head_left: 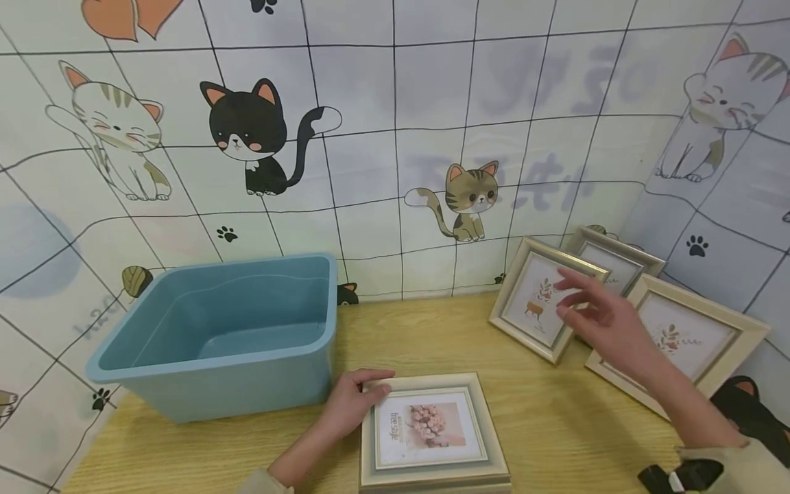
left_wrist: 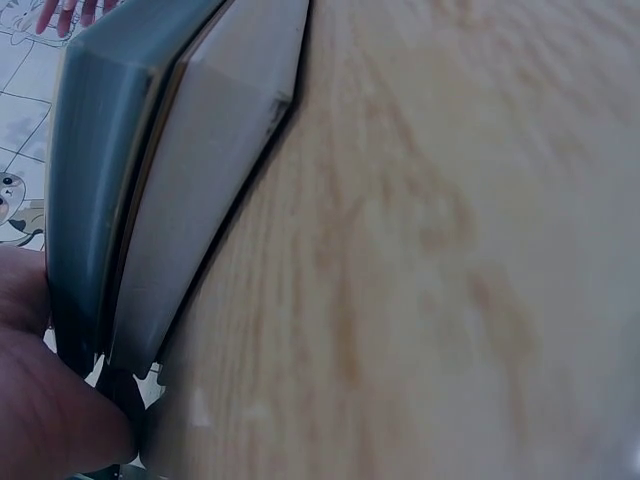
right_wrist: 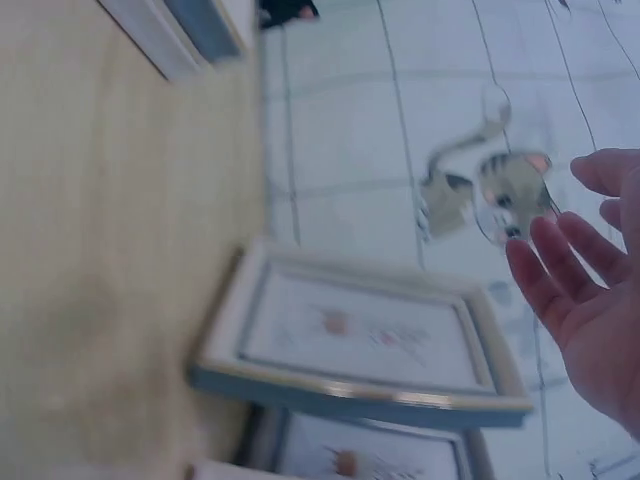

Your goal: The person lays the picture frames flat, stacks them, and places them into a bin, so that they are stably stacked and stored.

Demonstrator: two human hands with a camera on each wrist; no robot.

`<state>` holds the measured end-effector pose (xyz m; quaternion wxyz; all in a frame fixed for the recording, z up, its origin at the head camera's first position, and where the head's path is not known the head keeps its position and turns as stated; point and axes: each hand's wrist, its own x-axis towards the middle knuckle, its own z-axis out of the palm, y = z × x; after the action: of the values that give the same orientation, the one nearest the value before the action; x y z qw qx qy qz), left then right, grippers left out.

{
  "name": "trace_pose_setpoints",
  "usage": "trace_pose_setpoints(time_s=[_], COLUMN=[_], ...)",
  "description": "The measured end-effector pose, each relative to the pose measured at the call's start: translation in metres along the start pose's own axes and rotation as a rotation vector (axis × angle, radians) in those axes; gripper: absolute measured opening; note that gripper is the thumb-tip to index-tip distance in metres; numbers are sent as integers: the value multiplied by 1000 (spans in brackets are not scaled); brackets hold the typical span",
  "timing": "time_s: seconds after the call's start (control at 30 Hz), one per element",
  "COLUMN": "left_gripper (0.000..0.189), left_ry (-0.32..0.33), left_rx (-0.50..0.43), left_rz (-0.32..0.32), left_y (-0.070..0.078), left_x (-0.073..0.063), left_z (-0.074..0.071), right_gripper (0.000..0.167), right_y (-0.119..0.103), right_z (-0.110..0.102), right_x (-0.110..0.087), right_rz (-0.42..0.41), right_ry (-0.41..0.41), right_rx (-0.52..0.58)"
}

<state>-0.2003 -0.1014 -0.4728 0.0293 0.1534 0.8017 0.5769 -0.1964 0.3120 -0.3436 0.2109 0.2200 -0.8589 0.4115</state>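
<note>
A picture frame (head_left: 432, 429) with a pink flower print lies face up at the front middle, stacked on another frame with a pale edge (left_wrist: 215, 170). My left hand (head_left: 353, 405) holds its far left corner, thumb on the face and fingers along the far edge. My right hand (head_left: 607, 322) is raised in the air with loosely bent fingers and nothing in them. In the head view it overlaps an upright frame with a deer print (head_left: 531, 312). Behind that leans another frame (head_left: 617, 255), and to the right a wider cream frame (head_left: 749, 329).
A blue plastic tub (head_left: 247, 387) stands at the left of the wood-grain table (head_left: 407, 336), close by my left hand. Behind rises a wall covering (head_left: 364, 171) with grid lines and cartoon cats. The leaning frames fill the back right corner.
</note>
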Motion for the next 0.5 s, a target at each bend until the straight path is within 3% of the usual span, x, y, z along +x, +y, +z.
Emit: trace_pose_setpoints(time_s=[0.2, 0.27, 0.5], left_gripper=[27, 27, 26], left_ry=[2, 4, 1], left_rx=[-6, -2, -3], left_rz=[-12, -10, -13], left_y=[1, 1, 2], left_x=[2, 2, 0], left_z=[-1, -1, -1], right_gripper=[48, 49, 59], right_y=[15, 20, 43], right_z=[-43, -52, -55], right_x=[37, 45, 64], right_rz=[95, 154, 244], right_ry=[120, 122, -71], right_rx=[-97, -159, -297])
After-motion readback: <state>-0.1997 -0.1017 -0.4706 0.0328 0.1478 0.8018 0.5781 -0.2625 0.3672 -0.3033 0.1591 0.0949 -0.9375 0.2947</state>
